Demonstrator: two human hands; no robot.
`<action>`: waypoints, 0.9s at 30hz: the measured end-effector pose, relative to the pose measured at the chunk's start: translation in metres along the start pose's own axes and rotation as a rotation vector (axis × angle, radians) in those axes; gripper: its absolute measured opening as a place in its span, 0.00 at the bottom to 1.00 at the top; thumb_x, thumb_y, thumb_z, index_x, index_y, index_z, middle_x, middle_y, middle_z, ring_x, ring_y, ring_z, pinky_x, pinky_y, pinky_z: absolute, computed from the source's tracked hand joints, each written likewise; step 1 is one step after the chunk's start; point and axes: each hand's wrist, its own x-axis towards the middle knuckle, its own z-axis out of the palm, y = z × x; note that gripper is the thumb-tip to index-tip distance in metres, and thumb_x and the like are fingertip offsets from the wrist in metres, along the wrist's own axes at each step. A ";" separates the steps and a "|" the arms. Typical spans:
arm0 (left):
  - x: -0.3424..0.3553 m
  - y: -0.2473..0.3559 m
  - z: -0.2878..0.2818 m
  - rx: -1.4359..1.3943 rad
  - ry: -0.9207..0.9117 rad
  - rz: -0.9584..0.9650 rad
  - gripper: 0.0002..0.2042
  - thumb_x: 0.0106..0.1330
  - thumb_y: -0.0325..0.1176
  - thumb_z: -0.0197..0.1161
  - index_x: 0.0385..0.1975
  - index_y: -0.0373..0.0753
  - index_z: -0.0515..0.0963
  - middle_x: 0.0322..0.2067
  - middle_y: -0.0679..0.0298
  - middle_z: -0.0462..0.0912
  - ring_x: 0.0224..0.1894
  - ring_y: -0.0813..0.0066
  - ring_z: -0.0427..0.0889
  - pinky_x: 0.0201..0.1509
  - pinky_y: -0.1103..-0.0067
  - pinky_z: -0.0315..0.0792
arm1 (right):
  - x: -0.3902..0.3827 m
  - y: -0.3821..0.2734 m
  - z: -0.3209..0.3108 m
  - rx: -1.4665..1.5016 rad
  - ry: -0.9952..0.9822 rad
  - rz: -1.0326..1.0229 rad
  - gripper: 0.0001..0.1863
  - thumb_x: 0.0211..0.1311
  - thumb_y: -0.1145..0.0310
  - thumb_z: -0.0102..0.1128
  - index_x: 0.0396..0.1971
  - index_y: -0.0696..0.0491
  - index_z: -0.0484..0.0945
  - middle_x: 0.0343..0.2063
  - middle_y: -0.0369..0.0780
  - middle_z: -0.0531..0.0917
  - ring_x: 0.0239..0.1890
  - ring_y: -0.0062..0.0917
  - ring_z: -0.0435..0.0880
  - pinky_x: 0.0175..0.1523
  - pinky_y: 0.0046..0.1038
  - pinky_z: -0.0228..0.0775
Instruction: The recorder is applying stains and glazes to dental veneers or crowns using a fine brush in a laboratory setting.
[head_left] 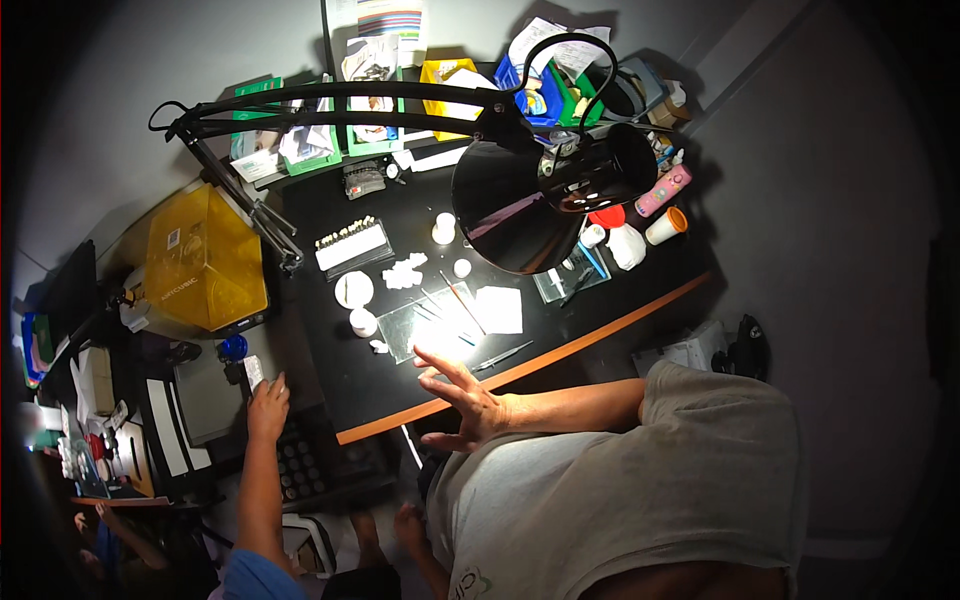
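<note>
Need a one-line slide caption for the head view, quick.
Right hand spread open over the black table's edge, left hand at a calculator, under a black desk lamp.

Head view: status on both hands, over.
Right hand open, fingers spread over desk edge. Left hand on small white box. Tweezers nearby, untouched.

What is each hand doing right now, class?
Left hand: fingers curled, touching a small white card.
Right hand: open, fingers spread, holding nothing, above the table edge.
</note>
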 end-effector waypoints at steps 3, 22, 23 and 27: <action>0.010 -0.001 -0.013 -0.185 -0.066 0.017 0.26 0.72 0.45 0.59 0.68 0.45 0.68 0.67 0.59 0.65 0.64 0.67 0.70 0.67 0.62 0.66 | -0.003 0.000 -0.003 -0.061 -0.014 0.021 0.57 0.50 0.62 0.78 0.78 0.40 0.50 0.76 0.57 0.47 0.70 0.51 0.64 0.66 0.52 0.64; -0.170 -0.393 0.077 -0.314 0.326 -0.381 0.15 0.64 0.29 0.63 0.51 0.41 0.79 0.35 0.66 0.82 0.37 0.72 0.82 0.41 0.79 0.76 | -0.010 -0.004 -0.019 -0.082 -0.981 0.600 0.10 0.60 0.69 0.64 0.39 0.57 0.81 0.37 0.49 0.81 0.46 0.46 0.83 0.47 0.44 0.78; -0.163 -0.390 0.089 -0.322 0.298 -0.378 0.16 0.64 0.27 0.64 0.52 0.40 0.78 0.36 0.66 0.83 0.39 0.70 0.83 0.44 0.77 0.77 | -0.024 0.000 -0.021 -0.207 -1.158 0.612 0.11 0.61 0.67 0.64 0.40 0.57 0.82 0.38 0.50 0.82 0.46 0.47 0.83 0.48 0.45 0.78; -0.149 -0.381 0.116 0.014 0.249 -0.293 0.12 0.62 0.25 0.65 0.46 0.35 0.83 0.39 0.62 0.85 0.47 0.67 0.84 0.59 0.74 0.74 | -0.043 0.007 -0.029 -0.242 -1.205 0.719 0.16 0.62 0.64 0.64 0.47 0.55 0.82 0.44 0.51 0.81 0.47 0.48 0.83 0.52 0.47 0.76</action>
